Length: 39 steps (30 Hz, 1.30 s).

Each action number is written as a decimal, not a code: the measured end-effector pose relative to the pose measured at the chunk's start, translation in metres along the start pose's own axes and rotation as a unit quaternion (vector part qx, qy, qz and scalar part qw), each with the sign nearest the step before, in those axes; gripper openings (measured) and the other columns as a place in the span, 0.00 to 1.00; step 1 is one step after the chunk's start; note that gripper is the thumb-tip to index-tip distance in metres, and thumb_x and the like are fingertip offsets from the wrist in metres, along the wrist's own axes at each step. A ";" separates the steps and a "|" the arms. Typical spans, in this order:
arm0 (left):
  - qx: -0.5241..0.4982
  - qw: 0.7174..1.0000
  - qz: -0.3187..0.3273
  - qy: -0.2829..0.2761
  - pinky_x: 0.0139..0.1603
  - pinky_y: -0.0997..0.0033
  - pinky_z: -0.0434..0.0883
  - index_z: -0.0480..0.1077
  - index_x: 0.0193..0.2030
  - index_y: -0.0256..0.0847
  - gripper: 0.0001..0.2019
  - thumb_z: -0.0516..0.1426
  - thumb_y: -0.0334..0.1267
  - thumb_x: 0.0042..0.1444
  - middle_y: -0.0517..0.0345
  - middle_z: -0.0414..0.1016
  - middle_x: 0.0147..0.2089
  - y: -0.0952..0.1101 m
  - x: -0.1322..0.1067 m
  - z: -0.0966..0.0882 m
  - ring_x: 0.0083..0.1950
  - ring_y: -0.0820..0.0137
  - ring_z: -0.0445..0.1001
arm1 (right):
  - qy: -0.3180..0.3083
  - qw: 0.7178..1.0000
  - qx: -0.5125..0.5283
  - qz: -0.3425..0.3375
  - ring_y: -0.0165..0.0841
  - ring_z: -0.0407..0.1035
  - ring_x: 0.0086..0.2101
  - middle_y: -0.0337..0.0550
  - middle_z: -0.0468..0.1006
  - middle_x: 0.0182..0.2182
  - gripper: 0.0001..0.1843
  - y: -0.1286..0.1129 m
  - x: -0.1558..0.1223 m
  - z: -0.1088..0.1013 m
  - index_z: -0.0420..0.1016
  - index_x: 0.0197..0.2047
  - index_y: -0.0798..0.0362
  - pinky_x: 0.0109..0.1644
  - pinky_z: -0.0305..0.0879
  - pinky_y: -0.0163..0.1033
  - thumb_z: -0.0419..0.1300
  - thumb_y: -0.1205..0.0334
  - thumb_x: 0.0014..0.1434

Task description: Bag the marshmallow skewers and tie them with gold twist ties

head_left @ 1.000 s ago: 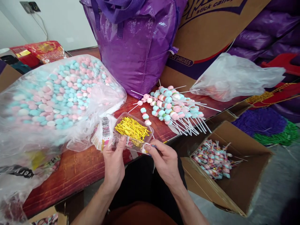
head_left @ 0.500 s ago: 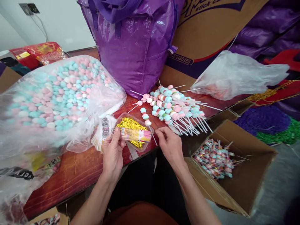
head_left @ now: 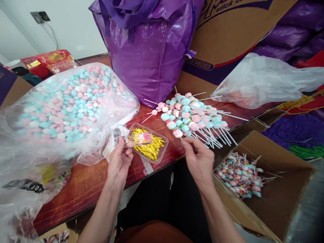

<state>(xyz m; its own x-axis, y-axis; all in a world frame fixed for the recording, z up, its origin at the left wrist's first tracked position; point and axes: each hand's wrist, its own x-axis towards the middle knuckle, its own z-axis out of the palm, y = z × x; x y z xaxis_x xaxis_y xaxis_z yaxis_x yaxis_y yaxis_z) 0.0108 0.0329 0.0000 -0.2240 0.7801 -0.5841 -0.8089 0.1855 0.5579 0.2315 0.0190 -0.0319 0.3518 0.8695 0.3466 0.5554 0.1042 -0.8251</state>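
Note:
My left hand (head_left: 119, 158) pinches a small clear printed plastic bag (head_left: 141, 139) at its end, over a clear plastic tray (head_left: 165, 150) of gold twist ties (head_left: 154, 148). A stack of similar bags (head_left: 110, 146) lies beside that hand, partly covered. My right hand (head_left: 198, 157) is closed, thumb and finger gripping the white stick of a marshmallow skewer (head_left: 174, 125) with blue, pink and white pieces. That skewer is in front of a pile of marshmallow skewers (head_left: 196, 114), whose white sticks point several ways.
A big clear bag of marshmallows (head_left: 73, 104) covers the table's left side. Behind stand a purple bag (head_left: 149, 54) and a large carton (head_left: 217, 44). A whitish plastic bag (head_left: 265, 81) lies right. Below the table's edge, an open box (head_left: 283, 189) contains wrapped skewers (head_left: 240, 175).
My right hand has moved right, and the skewer from beside the tray is now against the pile. My left hand has shifted slightly left with the printed bag. The view has shifted a little.

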 end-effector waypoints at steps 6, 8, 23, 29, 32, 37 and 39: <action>-0.008 1.000 -0.001 0.016 0.16 0.85 0.60 0.70 0.32 0.36 0.08 0.66 0.34 0.56 0.64 0.70 0.23 -0.001 0.001 -0.001 0.17 0.83 0.62 | -0.046 0.996 0.056 -0.050 0.34 0.72 0.31 0.41 0.79 0.31 0.05 -0.023 -0.029 -0.034 0.79 0.37 0.50 0.37 0.69 0.39 0.61 0.63 0.63; -0.003 1.000 0.002 0.015 0.16 0.85 0.60 0.71 0.33 0.37 0.09 0.67 0.35 0.53 0.64 0.70 0.23 -0.001 0.002 -0.002 0.17 0.83 0.62 | -0.050 0.994 0.036 -0.091 0.34 0.73 0.31 0.41 0.80 0.31 0.05 -0.025 -0.031 -0.037 0.79 0.37 0.49 0.37 0.69 0.39 0.61 0.65 0.63; 0.079 0.986 0.141 -0.047 0.22 0.83 0.67 0.75 0.30 0.36 0.17 0.74 0.41 0.37 0.64 0.73 0.25 0.003 0.011 -0.014 0.23 0.79 0.71 | -0.158 0.976 0.025 -0.150 0.35 0.75 0.32 0.42 0.81 0.32 0.06 -0.021 -0.019 -0.050 0.80 0.37 0.49 0.36 0.69 0.39 0.61 0.65 0.63; 0.077 0.983 0.163 -0.041 0.25 0.81 0.70 0.78 0.33 0.36 0.18 0.75 0.40 0.36 0.62 0.78 0.28 0.006 0.012 -0.014 0.25 0.78 0.74 | -0.204 0.973 0.039 -0.100 0.33 0.73 0.30 0.41 0.79 0.30 0.07 -0.019 -0.019 -0.048 0.81 0.37 0.50 0.35 0.68 0.36 0.61 0.63 0.64; 0.077 0.980 0.183 -0.029 0.26 0.81 0.71 0.79 0.33 0.36 0.20 0.75 0.42 0.34 0.62 0.79 0.30 0.004 0.009 -0.013 0.27 0.78 0.75 | -0.219 0.972 0.043 -0.075 0.33 0.71 0.29 0.41 0.78 0.29 0.08 -0.019 -0.022 -0.048 0.80 0.36 0.50 0.33 0.66 0.36 0.60 0.61 0.64; 0.113 0.976 0.177 -0.053 0.26 0.81 0.71 0.79 0.33 0.36 0.20 0.75 0.44 0.34 0.61 0.80 0.31 0.004 0.010 -0.015 0.28 0.77 0.75 | -0.243 0.967 0.072 -0.021 0.33 0.70 0.30 0.41 0.78 0.29 0.10 -0.016 -0.021 -0.046 0.80 0.34 0.51 0.35 0.65 0.36 0.60 0.59 0.64; 0.129 0.976 0.162 -0.066 0.25 0.80 0.71 0.78 0.31 0.36 0.19 0.75 0.44 0.34 0.61 0.79 0.29 0.005 0.011 -0.016 0.27 0.77 0.74 | -0.264 0.961 0.080 0.005 0.33 0.69 0.29 0.40 0.77 0.28 0.10 -0.015 -0.021 -0.044 0.80 0.33 0.51 0.34 0.65 0.35 0.60 0.58 0.63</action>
<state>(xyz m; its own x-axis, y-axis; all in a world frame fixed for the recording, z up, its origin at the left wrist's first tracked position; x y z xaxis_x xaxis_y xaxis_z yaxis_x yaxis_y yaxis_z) -0.0047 0.0326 -0.0132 -0.3596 0.8900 -0.2805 -0.5396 0.0469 0.8406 0.2491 -0.0223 -0.0070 -0.0981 0.9904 0.0978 0.4163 0.1301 -0.8999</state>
